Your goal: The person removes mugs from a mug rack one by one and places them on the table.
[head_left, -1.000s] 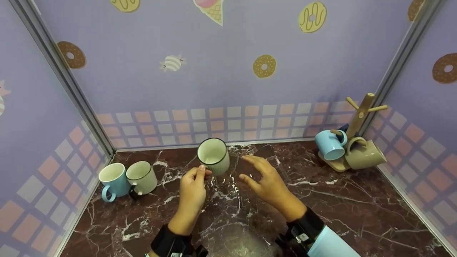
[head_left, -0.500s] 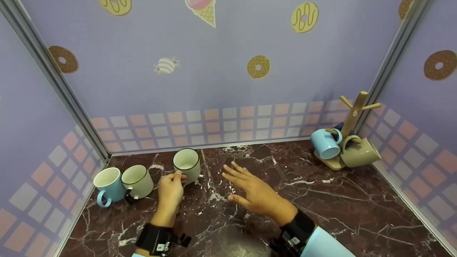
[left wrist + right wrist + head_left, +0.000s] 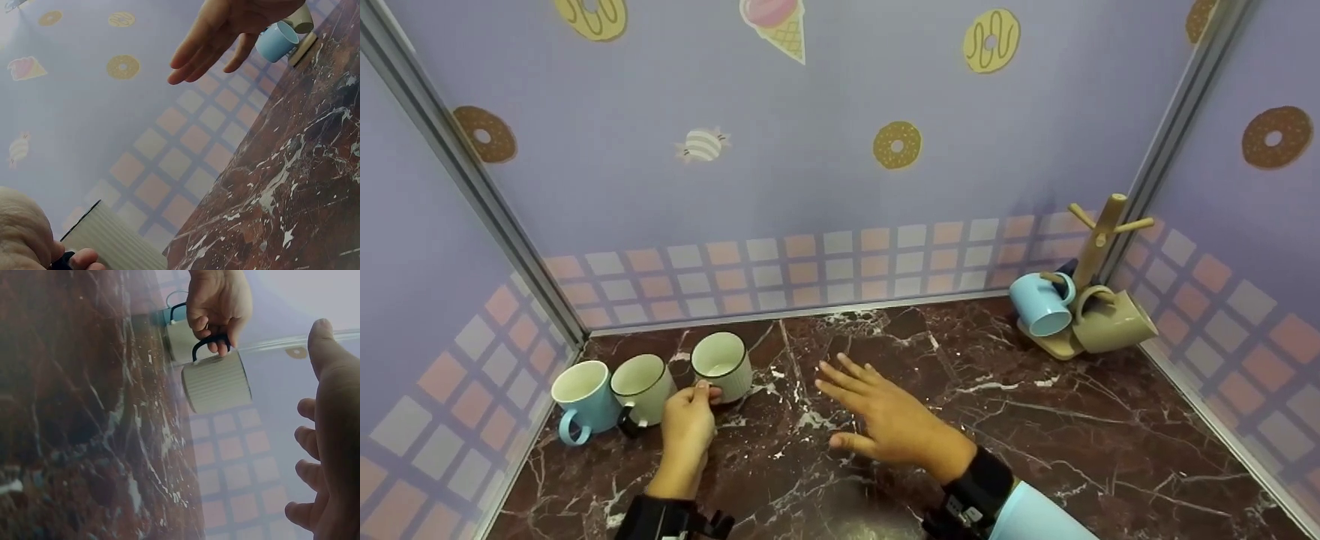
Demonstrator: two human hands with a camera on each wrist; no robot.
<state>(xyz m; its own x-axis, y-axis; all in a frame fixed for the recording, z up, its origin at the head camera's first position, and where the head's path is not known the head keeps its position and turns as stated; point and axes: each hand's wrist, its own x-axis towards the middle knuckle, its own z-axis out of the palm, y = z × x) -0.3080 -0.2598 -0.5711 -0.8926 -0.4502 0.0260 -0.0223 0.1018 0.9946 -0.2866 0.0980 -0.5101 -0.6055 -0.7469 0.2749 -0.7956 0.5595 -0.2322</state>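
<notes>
A ribbed cream mug point(image 3: 727, 375) with a dark rim stands upright toward the left of the marble surface. My left hand point(image 3: 688, 420) pinches its dark handle point(image 3: 203, 342), which shows best in the right wrist view. Just left of it are a second cream mug point(image 3: 649, 394) with a black handle and a light blue mug point(image 3: 589, 401), side by side. Apart from every mug, my right hand point(image 3: 885, 416) hovers over the middle of the surface, its fingers spread. The left wrist view catches only the held mug's ribbed side point(image 3: 115, 239).
At the back right stands a wooden mug tree point(image 3: 1102, 240). A light blue mug point(image 3: 1041, 304) and a beige mug point(image 3: 1114, 322) hang tilted on its lower pegs. Patterned walls point(image 3: 810, 180) enclose the marble surface point(image 3: 1035, 442) at the back and sides.
My left hand has carried the ribbed mug left, bringing it beside the other cream mug. My right hand has shifted slightly left and spread its fingers.
</notes>
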